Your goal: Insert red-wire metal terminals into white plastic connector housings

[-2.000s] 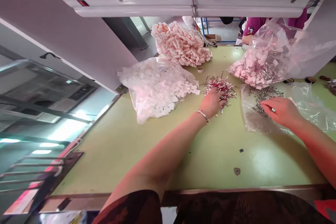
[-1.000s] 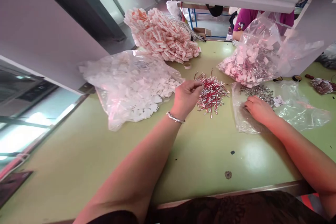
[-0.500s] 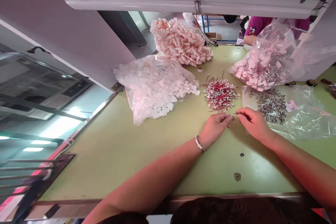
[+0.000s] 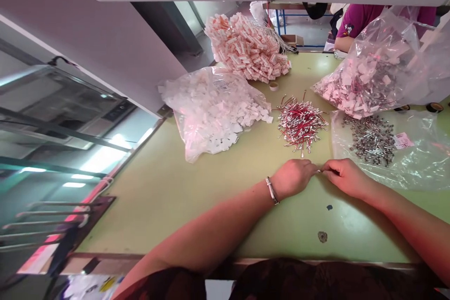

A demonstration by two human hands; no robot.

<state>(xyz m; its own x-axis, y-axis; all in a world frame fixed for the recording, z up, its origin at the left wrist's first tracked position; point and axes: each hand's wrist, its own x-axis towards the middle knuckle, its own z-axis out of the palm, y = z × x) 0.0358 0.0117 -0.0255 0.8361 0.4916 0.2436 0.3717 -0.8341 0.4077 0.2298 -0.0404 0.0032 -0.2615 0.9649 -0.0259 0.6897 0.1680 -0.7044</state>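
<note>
In the head view, my left hand (image 4: 294, 178), with a bracelet on its wrist, is closed in a pinch. What it holds is hidden by the fingers. My right hand (image 4: 346, 177) pinches a small metal part (image 4: 319, 171), whose shiny end shows in the narrow gap between the fingertips of both hands. Just beyond them lies a heap of short red wires (image 4: 301, 124) with silvery metal ends. To the right, a pile of small metal pins (image 4: 373, 143) rests on a flat clear plastic bag (image 4: 422, 168).
A clear bag of white plastic pieces (image 4: 221, 112) lies left of the wires. Behind it is a mound of pink-white connectors (image 4: 248, 49). Another filled bag (image 4: 369, 77) stands back right, near a person in a purple shirt (image 4: 363, 18). A tape roll (image 4: 273, 86) sits on the green table (image 4: 168, 201).
Both hands have drawn back from the wire heap toward me, and their fingertips now meet closely around the small metal part. The camera view has shifted slightly.
</note>
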